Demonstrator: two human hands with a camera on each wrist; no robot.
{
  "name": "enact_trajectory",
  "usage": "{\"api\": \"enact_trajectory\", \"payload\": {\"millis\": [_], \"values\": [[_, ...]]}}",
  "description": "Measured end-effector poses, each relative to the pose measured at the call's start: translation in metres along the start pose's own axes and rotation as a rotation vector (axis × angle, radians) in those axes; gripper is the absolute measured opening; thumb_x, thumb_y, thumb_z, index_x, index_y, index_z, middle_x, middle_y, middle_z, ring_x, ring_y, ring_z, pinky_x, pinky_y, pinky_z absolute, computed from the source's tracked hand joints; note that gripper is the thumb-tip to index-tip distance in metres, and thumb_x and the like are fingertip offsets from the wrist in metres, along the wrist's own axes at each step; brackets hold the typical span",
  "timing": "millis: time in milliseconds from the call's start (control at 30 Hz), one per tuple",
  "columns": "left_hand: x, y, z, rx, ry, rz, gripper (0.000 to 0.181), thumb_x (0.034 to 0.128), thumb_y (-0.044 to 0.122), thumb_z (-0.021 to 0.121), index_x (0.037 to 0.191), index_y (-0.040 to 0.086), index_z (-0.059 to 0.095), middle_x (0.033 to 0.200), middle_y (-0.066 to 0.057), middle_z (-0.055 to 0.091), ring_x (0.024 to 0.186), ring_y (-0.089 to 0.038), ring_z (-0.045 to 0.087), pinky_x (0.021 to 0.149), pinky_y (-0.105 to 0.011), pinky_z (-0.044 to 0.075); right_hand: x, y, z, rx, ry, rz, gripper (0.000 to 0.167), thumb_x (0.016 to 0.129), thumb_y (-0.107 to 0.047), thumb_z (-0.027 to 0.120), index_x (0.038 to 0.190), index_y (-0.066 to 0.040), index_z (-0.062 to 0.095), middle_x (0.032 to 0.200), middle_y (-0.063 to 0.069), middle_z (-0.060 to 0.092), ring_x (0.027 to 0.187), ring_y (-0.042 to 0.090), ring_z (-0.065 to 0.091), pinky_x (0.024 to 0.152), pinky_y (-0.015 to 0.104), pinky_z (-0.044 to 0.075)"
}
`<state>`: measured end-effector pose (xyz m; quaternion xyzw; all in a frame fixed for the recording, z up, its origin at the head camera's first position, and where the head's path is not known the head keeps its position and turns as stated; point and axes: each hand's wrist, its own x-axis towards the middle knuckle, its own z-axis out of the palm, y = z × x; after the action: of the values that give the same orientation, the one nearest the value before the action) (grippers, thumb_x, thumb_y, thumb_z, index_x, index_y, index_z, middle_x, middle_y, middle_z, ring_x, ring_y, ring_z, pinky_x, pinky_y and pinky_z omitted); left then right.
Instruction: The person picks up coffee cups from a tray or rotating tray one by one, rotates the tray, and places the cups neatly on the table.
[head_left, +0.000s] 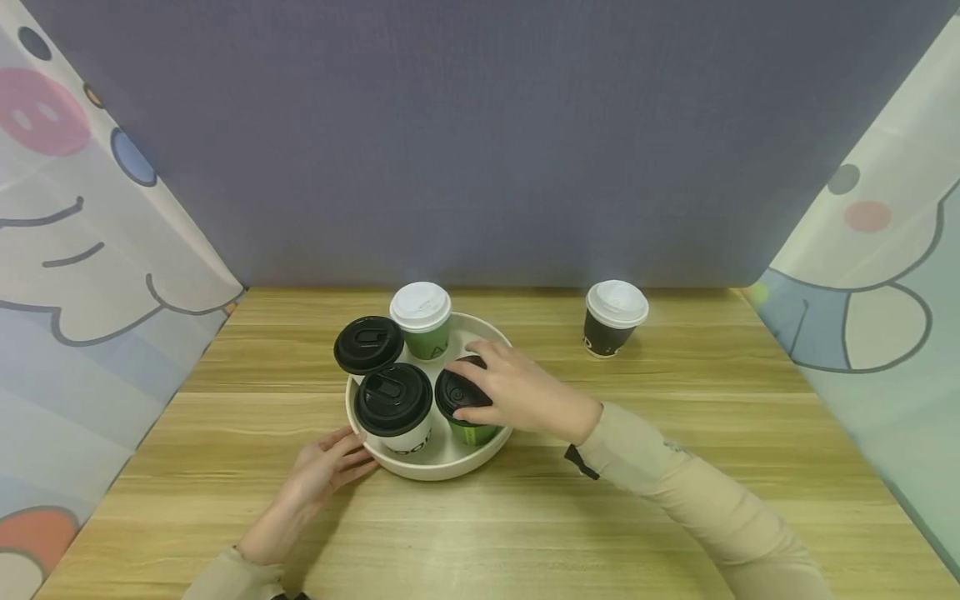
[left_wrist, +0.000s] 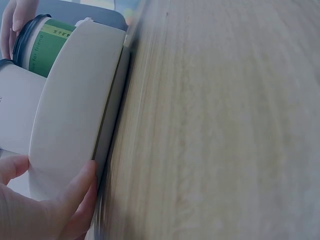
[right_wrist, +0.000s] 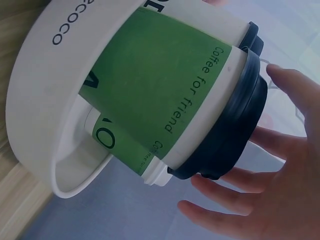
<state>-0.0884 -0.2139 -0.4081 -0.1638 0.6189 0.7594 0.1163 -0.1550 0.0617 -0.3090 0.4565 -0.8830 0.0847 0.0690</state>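
Note:
A round white tray (head_left: 442, 472) holds several lidded paper coffee cups. My left hand (head_left: 324, 468) grips the tray's left front edge, thumb at the rim and fingers low on the outer wall. Over the black lid (right_wrist: 235, 120) of a green coffee cup (right_wrist: 160, 75) my right hand (head_left: 517, 390) spreads its fingers. In the right wrist view the thumb looks slightly apart from that lid. The cup stands inside the tray at the front right. Beside it are a white cup with a black lid (head_left: 393, 400), another black-lidded cup (head_left: 368, 344) and a white-lidded green cup (head_left: 427, 342).
A dark coffee cup with a white lid (head_left: 611, 321) stands apart on the wooden table (head_left: 675, 417), right of the tray and near the back. Behind the table rises a grey panel (head_left: 480, 150). Cartoon-printed curtains (head_left: 97, 250) hang at both sides.

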Motion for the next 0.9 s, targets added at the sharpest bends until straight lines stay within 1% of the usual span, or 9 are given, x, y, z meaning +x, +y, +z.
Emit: {"api": "enact_trajectory", "payload": {"millis": [133,300,633,900], "values": [[0.0003,0.0004,0.0,-0.006,0.001,-0.002,0.062,0.0877,0.007,0.05,0.133,-0.015,0.014,0.095,-0.012,0.058,0.086,-0.017,0.06,0.086,-0.033,0.049,0.001,-0.0012,0.0008,0.0,-0.009,-0.006,0.06,0.081,-0.049,0.055,0.128,-0.013,0.047,0.124,0.02,0.042,0.111,0.033,0.043,0.092,0.047,0.042],[0.0001,0.0006,-0.0001,-0.001,0.0,0.001,0.062,0.088,0.007,0.05,0.133,-0.015,0.014,0.097,-0.013,0.058,0.087,-0.017,0.06,0.087,-0.034,0.049,0.002,-0.0024,0.0034,0.008,-0.047,-0.002,0.065,0.079,-0.051,0.057,0.13,-0.013,0.044,0.126,0.02,0.039,0.115,0.034,0.039,0.095,0.048,0.039],[-0.0012,-0.0004,-0.0007,0.012,-0.007,0.008,0.063,0.0886,0.008,0.05,0.133,-0.015,0.013,0.102,-0.016,0.057,0.089,-0.018,0.06,0.087,-0.034,0.048,0.0044,-0.0056,0.0068,0.028,-0.113,0.014,0.072,0.074,-0.046,0.066,0.132,-0.013,0.04,0.128,0.022,0.037,0.116,0.034,0.037,0.097,0.044,0.039],[-0.0006,-0.0002,-0.0009,0.012,-0.008,0.009,0.061,0.0887,0.008,0.049,0.133,-0.015,0.014,0.101,-0.015,0.057,0.088,-0.018,0.06,0.087,-0.034,0.048,0.0056,-0.0062,0.0067,-0.005,-0.113,0.008,0.07,0.073,-0.044,0.067,0.13,-0.012,0.042,0.125,0.021,0.039,0.113,0.034,0.039,0.094,0.043,0.042]]}}
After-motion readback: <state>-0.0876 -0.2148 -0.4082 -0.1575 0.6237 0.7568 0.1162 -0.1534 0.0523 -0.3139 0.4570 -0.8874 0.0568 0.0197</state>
